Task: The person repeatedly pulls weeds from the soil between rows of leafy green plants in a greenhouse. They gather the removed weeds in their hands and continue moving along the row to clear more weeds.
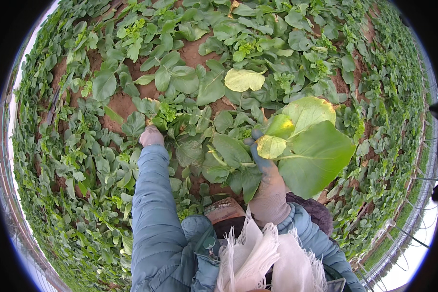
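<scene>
My right hand (266,182), in a knit work glove with dark blue-grey fingers, is closed around the stalks of a bunch of picked leaves (315,157). Broad green blades and yellowing ones with brown-spotted edges fan out to the right of the fist. My left hand (152,135), in a pale, soiled glove, reaches forward into low leafy plants. A small yellowish leaf scrap (148,122) shows at its fingertips; the fingers themselves are mostly hidden, so their grip is unclear. Ahead, between the hands, a pale yellow leaf (244,79) lies over the green foliage.
Leafy crop plants (184,78) spread all around, with reddish-brown soil (197,51) showing in gaps. A fringed white scarf (255,255) hangs over my front. Beside my right wrist is a patterned item (224,211), partly covered. Clear plastic sheeting (410,222) edges the right side.
</scene>
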Motion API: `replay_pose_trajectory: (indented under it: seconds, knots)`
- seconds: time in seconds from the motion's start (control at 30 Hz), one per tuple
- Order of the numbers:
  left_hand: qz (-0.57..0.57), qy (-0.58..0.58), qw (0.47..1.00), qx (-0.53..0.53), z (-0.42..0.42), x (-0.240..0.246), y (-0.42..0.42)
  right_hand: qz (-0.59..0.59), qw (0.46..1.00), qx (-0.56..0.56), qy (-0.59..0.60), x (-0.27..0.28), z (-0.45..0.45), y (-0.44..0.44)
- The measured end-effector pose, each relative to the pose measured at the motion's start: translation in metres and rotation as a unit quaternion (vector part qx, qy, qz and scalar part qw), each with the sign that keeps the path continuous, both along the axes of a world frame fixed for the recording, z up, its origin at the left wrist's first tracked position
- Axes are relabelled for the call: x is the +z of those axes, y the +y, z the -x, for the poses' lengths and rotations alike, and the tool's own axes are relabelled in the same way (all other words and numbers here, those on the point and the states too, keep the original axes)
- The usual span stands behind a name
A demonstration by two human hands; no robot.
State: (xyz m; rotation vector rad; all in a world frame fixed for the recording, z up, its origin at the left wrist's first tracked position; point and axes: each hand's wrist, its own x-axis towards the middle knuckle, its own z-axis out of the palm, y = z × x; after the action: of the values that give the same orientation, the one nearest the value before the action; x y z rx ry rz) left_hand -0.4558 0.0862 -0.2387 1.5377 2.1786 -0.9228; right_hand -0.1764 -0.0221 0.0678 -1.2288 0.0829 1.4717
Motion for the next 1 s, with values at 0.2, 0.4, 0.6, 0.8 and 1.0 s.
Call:
replay_pose_trajectory:
  seconds: [0.2, 0.4, 0.6, 0.8, 1.0]
  knots:
    - [-0.107, -0.056, 0.992, 0.040, 0.039, 0.020, 0.012, -0.005, 0.995, 0.042, -0.089, -0.002, 0.003, -0.001]
    - [-0.189, -0.196, 0.955, 0.118, 0.115, 0.069, 0.053, 0.017, 1.000, 0.012, 0.020, 0.008, 0.012, 0.001]
    - [-0.324, -0.448, 0.756, 0.349, 0.133, 0.117, 0.064, -0.007, 1.000, 0.020, 0.020, 0.010, 0.016, 0.000]
    - [-0.216, -0.254, 0.939, 0.083, 0.116, 0.130, 0.047, -0.012, 0.999, 0.018, 0.030, 0.000, 0.015, 0.001]
    - [-0.133, -0.249, 0.959, -0.014, 0.059, 0.105, -0.004, -0.004, 0.999, 0.034, 0.030, 0.001, 0.011, -0.004]
